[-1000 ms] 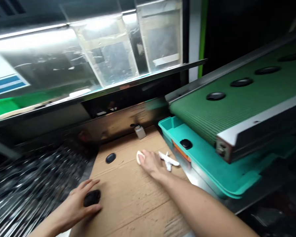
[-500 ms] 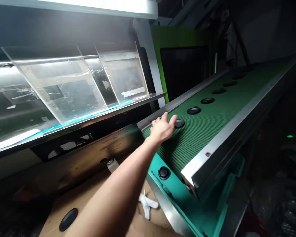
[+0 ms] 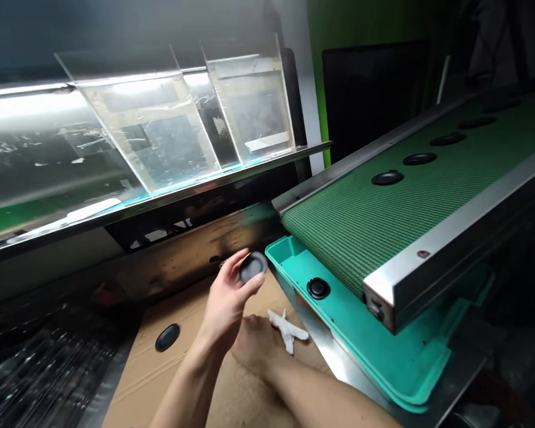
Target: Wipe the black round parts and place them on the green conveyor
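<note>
My left hand (image 3: pixel 225 297) is raised over the cardboard, thumb and fingers pinching the rim of a round black plastic cap (image 3: pixel 252 268). Just below and behind it, my right hand (image 3: pixel 253 343) is curled, close to a crossed white object (image 3: pixel 288 330) that looks like cloth or tape. Its fingertips are hidden, so I cannot make out anything inside. Another black cap (image 3: pixel 167 337) lies on the cardboard sheet (image 3: pixel 134 380) to the left. One more round black part (image 3: pixel 318 288) rests in the teal plastic tray (image 3: pixel 374 348).
A green conveyor belt (image 3: pixel 339 220) slopes up to the right, carrying several black caps (image 3: pixel 387 178). Its metal side rail (image 3: pixel 446 238) ends above the tray. At the back left are clear panels (image 3: pixel 164 137) over a metal ledge. Shiny dark plastic (image 3: pixel 40 368) lies lower left.
My left hand has come back from the belt with the nearest cap in it. My right hand has come into view beneath it. The view has turned down and left.
</note>
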A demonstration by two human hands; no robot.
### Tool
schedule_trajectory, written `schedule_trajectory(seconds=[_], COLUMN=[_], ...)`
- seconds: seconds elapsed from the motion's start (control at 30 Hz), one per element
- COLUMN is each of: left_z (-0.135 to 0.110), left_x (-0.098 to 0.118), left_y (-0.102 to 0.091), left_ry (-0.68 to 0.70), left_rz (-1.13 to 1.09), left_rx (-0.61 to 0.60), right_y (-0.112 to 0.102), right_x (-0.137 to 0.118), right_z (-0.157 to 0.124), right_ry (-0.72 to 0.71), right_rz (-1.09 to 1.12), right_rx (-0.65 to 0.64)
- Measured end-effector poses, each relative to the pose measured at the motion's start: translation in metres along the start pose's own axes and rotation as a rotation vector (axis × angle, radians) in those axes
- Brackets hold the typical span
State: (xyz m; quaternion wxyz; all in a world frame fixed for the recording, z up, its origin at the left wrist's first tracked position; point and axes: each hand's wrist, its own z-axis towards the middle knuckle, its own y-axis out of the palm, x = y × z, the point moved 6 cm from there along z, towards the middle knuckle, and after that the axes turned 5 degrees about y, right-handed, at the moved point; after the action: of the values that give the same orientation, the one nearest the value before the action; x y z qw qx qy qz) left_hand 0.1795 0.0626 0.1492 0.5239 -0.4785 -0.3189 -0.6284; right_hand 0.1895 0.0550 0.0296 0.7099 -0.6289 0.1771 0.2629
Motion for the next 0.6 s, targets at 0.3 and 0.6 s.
schedule_trajectory(seconds=[0.3,0.6], left_z=[-0.106,-0.108], left_x=[-0.125,-0.125], left_y=[-0.132,-0.125], left_ry=[-0.338,-0.283], left_rz=[-0.263,-0.806], left_rx=[0.289,0.348], right_y=[-0.002,0.016], right_x=[0.011,-0.034], right_z=[0.001,-0.020], right_ry=[0.149,0.004], right_rz=[0.295,0.485], right_rx=[0.252,0.167])
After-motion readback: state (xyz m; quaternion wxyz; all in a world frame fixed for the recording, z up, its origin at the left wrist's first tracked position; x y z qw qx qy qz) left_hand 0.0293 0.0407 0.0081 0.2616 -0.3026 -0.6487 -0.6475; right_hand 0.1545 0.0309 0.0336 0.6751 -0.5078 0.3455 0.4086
